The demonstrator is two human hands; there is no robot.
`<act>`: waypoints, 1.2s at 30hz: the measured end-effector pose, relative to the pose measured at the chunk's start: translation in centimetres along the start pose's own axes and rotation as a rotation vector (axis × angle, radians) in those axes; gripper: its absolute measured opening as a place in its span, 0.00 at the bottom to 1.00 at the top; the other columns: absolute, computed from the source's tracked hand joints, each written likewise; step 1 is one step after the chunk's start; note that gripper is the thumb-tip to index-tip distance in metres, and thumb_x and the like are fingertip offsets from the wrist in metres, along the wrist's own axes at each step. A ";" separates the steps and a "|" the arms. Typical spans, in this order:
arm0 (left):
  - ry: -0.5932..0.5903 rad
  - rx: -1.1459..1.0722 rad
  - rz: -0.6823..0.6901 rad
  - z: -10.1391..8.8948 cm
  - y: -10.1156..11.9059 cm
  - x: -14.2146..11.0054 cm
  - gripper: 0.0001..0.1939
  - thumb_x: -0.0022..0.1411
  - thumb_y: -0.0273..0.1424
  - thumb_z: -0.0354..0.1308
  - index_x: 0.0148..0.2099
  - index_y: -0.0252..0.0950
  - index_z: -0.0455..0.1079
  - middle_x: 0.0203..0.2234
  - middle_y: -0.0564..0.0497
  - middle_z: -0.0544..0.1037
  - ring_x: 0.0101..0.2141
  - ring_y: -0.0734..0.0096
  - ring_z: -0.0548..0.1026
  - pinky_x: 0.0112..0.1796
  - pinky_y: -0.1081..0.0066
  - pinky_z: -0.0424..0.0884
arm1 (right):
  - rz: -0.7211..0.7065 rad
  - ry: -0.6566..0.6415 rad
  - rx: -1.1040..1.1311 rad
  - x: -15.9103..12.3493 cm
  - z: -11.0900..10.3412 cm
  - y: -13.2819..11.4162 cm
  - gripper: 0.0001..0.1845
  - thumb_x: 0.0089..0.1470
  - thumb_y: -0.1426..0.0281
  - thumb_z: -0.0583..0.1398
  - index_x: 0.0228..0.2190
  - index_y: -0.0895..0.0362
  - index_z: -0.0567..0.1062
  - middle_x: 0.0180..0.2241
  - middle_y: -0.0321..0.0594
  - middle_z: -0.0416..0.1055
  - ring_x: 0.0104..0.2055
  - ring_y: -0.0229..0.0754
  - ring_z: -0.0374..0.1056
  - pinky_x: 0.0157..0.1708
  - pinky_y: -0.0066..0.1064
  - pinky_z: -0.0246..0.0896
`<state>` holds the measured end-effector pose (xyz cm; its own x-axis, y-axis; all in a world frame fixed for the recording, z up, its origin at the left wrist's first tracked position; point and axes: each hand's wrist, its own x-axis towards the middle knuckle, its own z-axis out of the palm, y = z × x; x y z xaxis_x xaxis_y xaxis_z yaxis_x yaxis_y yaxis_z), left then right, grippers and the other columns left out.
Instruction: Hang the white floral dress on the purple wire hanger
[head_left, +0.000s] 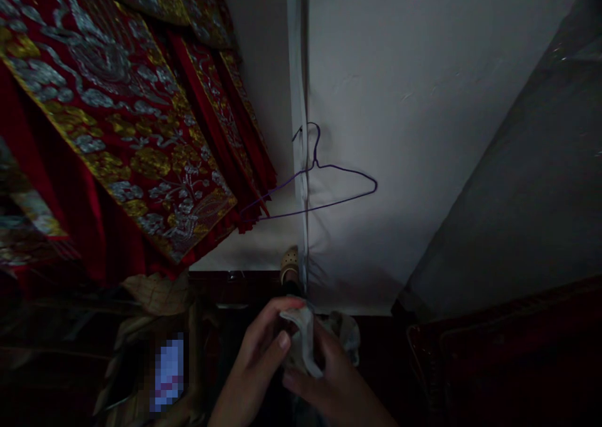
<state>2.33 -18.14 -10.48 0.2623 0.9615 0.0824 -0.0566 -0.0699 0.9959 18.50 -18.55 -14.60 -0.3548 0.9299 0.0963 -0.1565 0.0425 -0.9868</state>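
Holding a whitish piece of cloth (306, 339) between the curled fingers (283, 342) of left hand (256, 348) and right hand (337, 374), low in view. Seen below a purple wire hanger (316, 163) hooked at a pale strip (304, 88), and right of a red hanging (155, 138) embroidered in gold and silver.

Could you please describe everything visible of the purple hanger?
The purple hanger looks thin and wiry, bare, with a curved hook, short neck, sloping shoulders and a straight bottom bar. Its lower left end overlaps the red embroidered cloth; contact is unclear. The hook crosses a pale vertical strip. Nobody holds it.
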 end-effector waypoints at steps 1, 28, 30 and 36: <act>0.005 0.018 -0.011 -0.2 -0.1 0.2 0.24 0.66 0.46 0.60 0.61 0.46 0.71 0.57 0.46 0.74 0.58 0.50 0.70 0.57 0.63 0.65 | 0.024 -0.030 -0.029 0.1 -0.1 -0.3 0.37 0.50 0.59 0.70 0.60 0.48 0.70 0.55 0.44 0.74 0.57 0.53 0.69 0.58 0.44 0.62; -0.260 1.045 0.169 -6.0 -0.8 4.5 0.23 0.70 0.49 0.50 0.37 0.40 0.79 0.30 0.44 0.79 0.35 0.55 0.74 0.41 0.62 0.61 | -0.362 -0.041 -0.803 7.5 -9.3 -17.0 0.10 0.45 0.72 0.62 0.32 0.53 0.82 0.23 0.35 0.72 0.23 0.36 0.64 0.24 0.27 0.56; -0.167 1.001 0.160 -7.7 -0.7 5.2 0.19 0.67 0.49 0.56 0.35 0.41 0.80 0.28 0.45 0.80 0.34 0.55 0.75 0.40 0.63 0.62 | -0.425 0.097 -0.962 9.1 -11.1 -17.2 0.12 0.45 0.70 0.63 0.34 0.52 0.82 0.28 0.37 0.76 0.28 0.39 0.68 0.29 0.29 0.60; 0.138 0.964 0.064 -11.9 -0.8 5.8 0.12 0.53 0.32 0.67 0.42 0.44 0.80 0.34 0.45 0.83 0.38 0.50 0.79 0.42 0.64 0.66 | -0.380 0.064 -0.945 15.0 -15.9 -11.8 0.13 0.58 0.61 0.60 0.38 0.54 0.81 0.36 0.40 0.80 0.38 0.45 0.74 0.39 0.34 0.66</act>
<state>-7.56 -9.40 -11.21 0.1671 0.9668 0.1934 0.7616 -0.2511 0.5974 29.62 0.72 -3.57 -0.3789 0.8115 0.4449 0.5528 0.5840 -0.5944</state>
